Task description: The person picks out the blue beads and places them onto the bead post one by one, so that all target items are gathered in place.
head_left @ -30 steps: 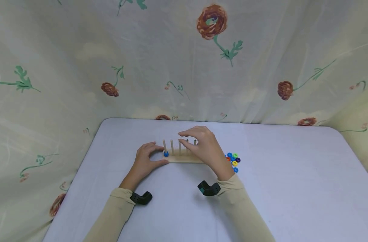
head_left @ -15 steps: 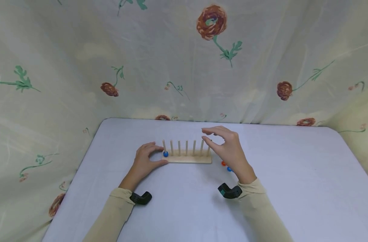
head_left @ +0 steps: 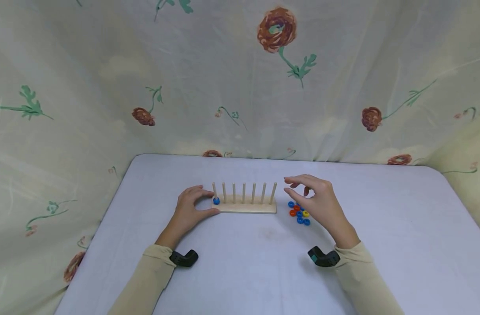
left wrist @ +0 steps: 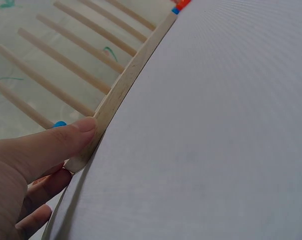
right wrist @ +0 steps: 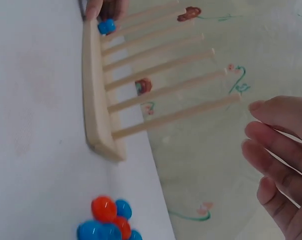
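A wooden pegboard [head_left: 245, 209] lies on the table with several upright pegs in a row. One blue bead [head_left: 216, 201] sits low on its leftmost peg. My left hand [head_left: 189, 208] grips the board's left end; in the left wrist view the thumb [left wrist: 83, 127] presses the front edge and the fingers lie around the end. To the right of the board, my right hand [head_left: 320, 199] hovers with thumb and fingers apart and nothing between them. Below it lies a small pile of beads [head_left: 299, 214], blue, red and yellow, partly covered by the hand.
A white cloth covers the table [head_left: 240, 271]. Behind it hangs a pale curtain [head_left: 208, 78] with flower prints. The right wrist view shows beads [right wrist: 104, 209] just beyond the board's right end.
My right hand has moved right, from over the pegs to above the bead pile, and has come slightly lower. The left hand and board have stayed in place.
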`<state>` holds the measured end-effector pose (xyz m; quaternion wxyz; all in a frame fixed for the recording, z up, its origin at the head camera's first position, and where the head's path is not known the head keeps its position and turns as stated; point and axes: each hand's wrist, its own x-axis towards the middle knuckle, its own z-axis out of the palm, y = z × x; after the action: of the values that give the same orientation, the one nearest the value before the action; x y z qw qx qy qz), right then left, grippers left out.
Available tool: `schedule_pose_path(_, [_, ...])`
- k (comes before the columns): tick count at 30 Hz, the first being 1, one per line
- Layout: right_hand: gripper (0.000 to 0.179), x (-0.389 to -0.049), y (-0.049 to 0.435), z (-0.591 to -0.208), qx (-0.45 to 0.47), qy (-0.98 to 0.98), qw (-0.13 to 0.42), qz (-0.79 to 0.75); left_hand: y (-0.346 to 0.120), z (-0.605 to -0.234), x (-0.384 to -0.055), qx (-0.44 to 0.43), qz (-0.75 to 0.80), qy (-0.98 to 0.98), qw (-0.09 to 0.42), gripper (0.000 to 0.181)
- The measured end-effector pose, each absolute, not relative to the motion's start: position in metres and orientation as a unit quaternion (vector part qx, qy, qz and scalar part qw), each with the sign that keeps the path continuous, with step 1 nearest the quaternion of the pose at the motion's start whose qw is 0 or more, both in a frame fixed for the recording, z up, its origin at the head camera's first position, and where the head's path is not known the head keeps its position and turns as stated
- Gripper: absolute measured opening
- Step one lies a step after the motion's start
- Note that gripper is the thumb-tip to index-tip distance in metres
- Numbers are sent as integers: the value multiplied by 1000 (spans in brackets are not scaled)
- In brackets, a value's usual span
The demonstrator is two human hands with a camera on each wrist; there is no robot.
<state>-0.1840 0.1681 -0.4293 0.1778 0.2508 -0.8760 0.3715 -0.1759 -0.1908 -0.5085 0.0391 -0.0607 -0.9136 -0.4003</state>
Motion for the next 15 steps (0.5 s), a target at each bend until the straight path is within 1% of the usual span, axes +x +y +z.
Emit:
schedule_pose_path(4, [23, -180, 183, -435, 254, -889, 153, 350, -191, -509, -176, -60, -399, -914, 39, 52])
schedule_pose_path(11, [20, -171, 206, -445, 262, -904, 111, 318, -191, -510, -177, -61, -399, -914, 39, 52])
schedule_pose_path(15, [14, -165, 216, -451, 257, -914, 81, 304, -192, -510, -177, -63, -399, -914, 39, 52])
